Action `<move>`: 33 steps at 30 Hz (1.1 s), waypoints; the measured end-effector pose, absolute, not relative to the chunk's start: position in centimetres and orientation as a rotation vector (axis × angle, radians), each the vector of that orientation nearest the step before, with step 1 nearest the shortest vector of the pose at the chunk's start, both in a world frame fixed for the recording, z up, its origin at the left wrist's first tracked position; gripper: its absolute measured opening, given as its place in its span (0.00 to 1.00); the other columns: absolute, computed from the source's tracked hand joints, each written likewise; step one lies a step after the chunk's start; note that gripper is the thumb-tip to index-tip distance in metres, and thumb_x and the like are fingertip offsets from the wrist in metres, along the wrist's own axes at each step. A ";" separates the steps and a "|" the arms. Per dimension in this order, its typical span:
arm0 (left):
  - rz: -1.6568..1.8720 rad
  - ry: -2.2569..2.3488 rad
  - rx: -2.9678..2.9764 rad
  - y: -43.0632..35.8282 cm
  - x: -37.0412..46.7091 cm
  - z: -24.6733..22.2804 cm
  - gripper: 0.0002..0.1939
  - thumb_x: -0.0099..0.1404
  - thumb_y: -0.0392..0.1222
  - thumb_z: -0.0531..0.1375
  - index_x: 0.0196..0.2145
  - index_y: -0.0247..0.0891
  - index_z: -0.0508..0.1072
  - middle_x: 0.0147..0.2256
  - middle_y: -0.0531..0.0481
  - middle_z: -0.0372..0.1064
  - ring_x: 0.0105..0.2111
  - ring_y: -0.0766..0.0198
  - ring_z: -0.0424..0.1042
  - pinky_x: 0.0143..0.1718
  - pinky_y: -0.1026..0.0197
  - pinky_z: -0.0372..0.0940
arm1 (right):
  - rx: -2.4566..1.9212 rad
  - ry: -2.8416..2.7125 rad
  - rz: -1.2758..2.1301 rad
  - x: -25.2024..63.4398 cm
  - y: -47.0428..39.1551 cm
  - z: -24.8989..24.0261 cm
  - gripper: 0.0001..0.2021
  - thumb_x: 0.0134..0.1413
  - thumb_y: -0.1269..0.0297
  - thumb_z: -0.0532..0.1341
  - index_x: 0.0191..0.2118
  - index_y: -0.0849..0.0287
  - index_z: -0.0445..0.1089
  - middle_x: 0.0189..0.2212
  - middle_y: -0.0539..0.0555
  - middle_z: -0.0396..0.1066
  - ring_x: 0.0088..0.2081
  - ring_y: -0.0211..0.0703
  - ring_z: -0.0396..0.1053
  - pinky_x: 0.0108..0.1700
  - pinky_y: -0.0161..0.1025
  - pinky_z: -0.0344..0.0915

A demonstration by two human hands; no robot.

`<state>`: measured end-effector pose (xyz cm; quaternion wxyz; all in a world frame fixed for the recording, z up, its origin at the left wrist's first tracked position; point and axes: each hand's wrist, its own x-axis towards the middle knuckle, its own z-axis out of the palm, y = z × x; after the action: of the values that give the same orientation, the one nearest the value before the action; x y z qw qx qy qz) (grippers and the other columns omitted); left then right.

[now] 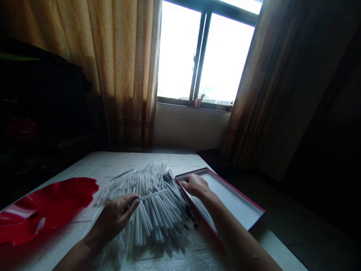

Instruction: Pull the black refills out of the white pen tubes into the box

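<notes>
My left hand (pixel 121 211) pinches one end of a slim whitish tube (pixel 154 194), which points to the right above a big pile of similar tubes (pixel 143 222). Some pieces in the pile are dark or have dark ends; whether they are pens I cannot tell. Over the left side of a shallow box (pixel 235 201) with red outer walls and a white inside is my right hand (pixel 196 184). Its fingers are curled down, and whatever they may hold is hidden. Beneath my right forearm, a row of whitish tubes (pixel 205 210) lies along the box's left wall.
A red dish with a wavy rim (pixel 64 199) stands on the left of the table (pixel 98 160), which has a white brick-patterned cover. Small black pieces (pixel 195 226) lie beside the box. Behind are a window (pixel 180 52), curtains (pixel 126 67) and a pink cup (pixel 197 102) on the sill.
</notes>
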<state>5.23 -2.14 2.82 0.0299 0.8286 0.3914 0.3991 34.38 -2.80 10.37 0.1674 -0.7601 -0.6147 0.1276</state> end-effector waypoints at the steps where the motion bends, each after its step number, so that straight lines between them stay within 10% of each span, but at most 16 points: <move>1: 1.231 1.206 2.549 -2.2 5.3 2.8 0.19 0.70 0.54 0.54 0.36 0.40 0.79 0.34 0.48 0.82 0.32 0.58 0.83 0.31 0.64 0.75 | -2.080 -1.738 0.373 34.2 -3.1 10.4 0.10 0.63 0.60 0.62 0.35 0.60 0.77 0.38 0.57 0.79 0.44 0.50 0.75 0.47 0.46 0.68; 16: 1.212 1.170 2.494 -2.6 5.3 2.9 0.14 0.70 0.52 0.56 0.40 0.42 0.77 0.34 0.51 0.81 0.29 0.61 0.80 0.32 0.64 0.74 | -1.119 -1.287 1.050 29.5 -4.0 3.6 0.27 0.43 0.36 0.65 0.28 0.59 0.69 0.19 0.48 0.71 0.15 0.31 0.60 0.18 0.31 0.57; 33: 1.074 1.079 2.480 -3.5 5.9 2.6 0.13 0.72 0.48 0.54 0.41 0.40 0.76 0.35 0.48 0.79 0.35 0.58 0.80 0.36 0.62 0.71 | -0.953 -0.973 1.304 28.4 -5.1 4.1 0.31 0.28 0.38 0.75 0.28 0.62 0.71 0.15 0.47 0.68 0.14 0.28 0.57 0.17 0.29 0.46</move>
<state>5.90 -3.45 2.64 0.1158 0.8465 0.3682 0.3666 28.45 -5.06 4.14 0.5875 -0.4091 -0.4177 0.5595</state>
